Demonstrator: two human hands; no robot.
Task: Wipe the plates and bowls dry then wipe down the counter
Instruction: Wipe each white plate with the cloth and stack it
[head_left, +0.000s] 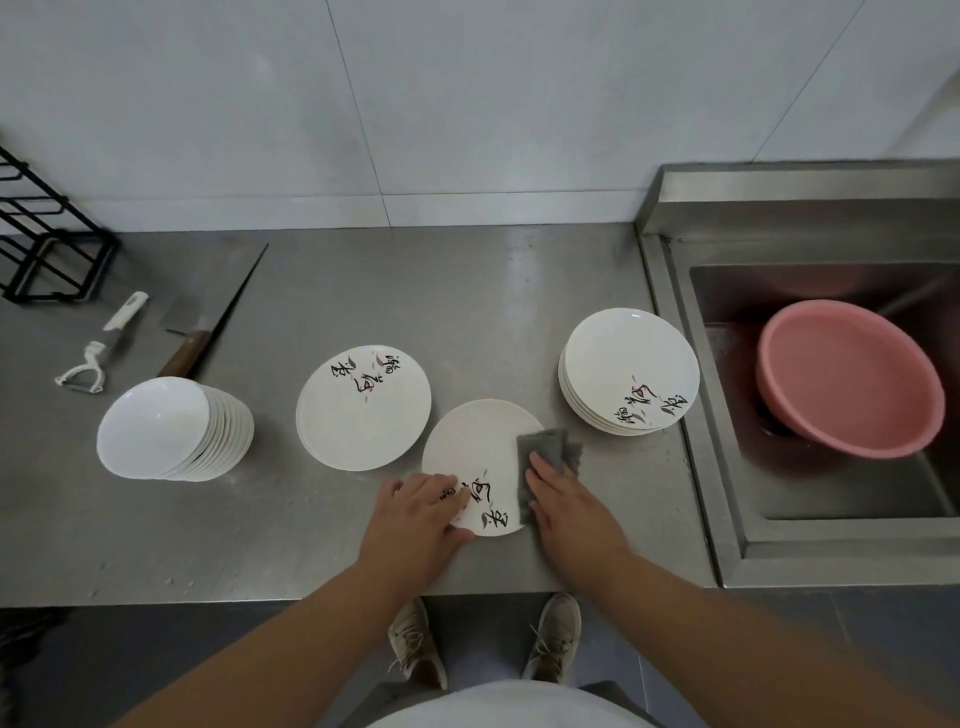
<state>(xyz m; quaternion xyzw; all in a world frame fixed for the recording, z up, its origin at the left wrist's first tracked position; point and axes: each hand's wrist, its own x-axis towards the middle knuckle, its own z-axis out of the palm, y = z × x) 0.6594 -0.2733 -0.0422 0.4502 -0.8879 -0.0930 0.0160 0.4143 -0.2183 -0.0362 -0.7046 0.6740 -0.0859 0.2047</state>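
A white plate (475, 447) with dark brush lettering lies flat near the front edge of the steel counter (467, 291). My left hand (415, 512) grips its near-left rim. My right hand (566, 499) presses a grey cloth (550, 447) flat onto the plate's right edge. Another lettered plate (358, 415) lies alone to the left. On the right stands a stack of several plates (623, 364). A tilted stack of white bowls (161, 426) sits at the far left.
A cleaver (208, 332) and a white peeler (98, 353) lie behind the bowls. A black wire rack (47, 234) stands at the back left. To the right, the steel sink (727, 467) holds a pink basin (847, 379). A tiled wall rises behind.
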